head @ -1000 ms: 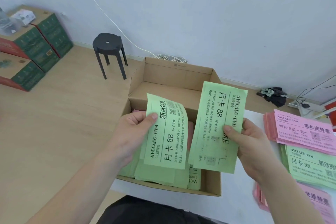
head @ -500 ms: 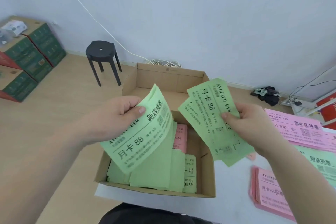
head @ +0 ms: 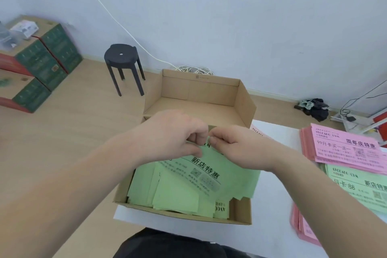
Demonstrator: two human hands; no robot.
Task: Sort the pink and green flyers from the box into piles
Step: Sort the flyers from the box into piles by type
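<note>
An open cardboard box [head: 244,98] stands on the white table [head: 270,226] in front of me, with several loose green flyers [head: 178,197] in its near end. My left hand [head: 173,132] and my right hand [head: 234,144] meet over the box, and both pinch the top edge of a bunch of green flyers [head: 211,174] that hangs down from them. To the right lie a pink pile [head: 343,148], a green pile [head: 360,188] under it, and another pink pile [head: 303,226] nearer me.
A black stool [head: 122,58] stands on the wooden floor beyond the box. Green and red cartons [head: 39,65] are stacked at the left wall. A white cable coil [head: 192,70] lies behind the box, dark cloth [head: 314,108] and wires at the right.
My two hands held separate green flyers apart; they have come together over the box, and the flyers now form one bunch pinched at its top edge.
</note>
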